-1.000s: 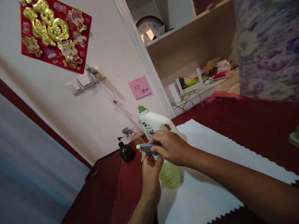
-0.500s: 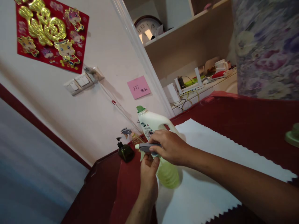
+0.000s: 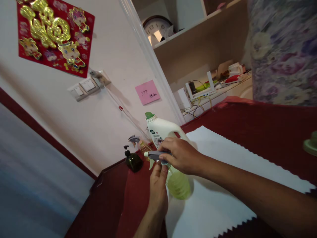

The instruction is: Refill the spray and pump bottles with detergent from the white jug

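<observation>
A pale green spray bottle [image 3: 177, 183] stands on a white zigzag-edged sheet [image 3: 223, 185]. My right hand [image 3: 179, 155] is closed over its grey trigger head [image 3: 155, 154]. My left hand [image 3: 157, 185] comes up from below, fingers pinched at the collar under the head. Just behind stands a white jug with a green cap [image 3: 159, 130].
A dark pump bottle [image 3: 133, 161] and another spray bottle [image 3: 138, 142] stand near the wall on the red table [image 3: 260, 129]. A person in a floral garment [image 3: 282, 49] stands at the far right. A green object [image 3: 311, 144] lies at the right edge. Shelves hold a clock and clutter.
My left hand has shifted slightly, its fingers moving up to the bottle's collar. The bottle and my right hand stay almost in place.
</observation>
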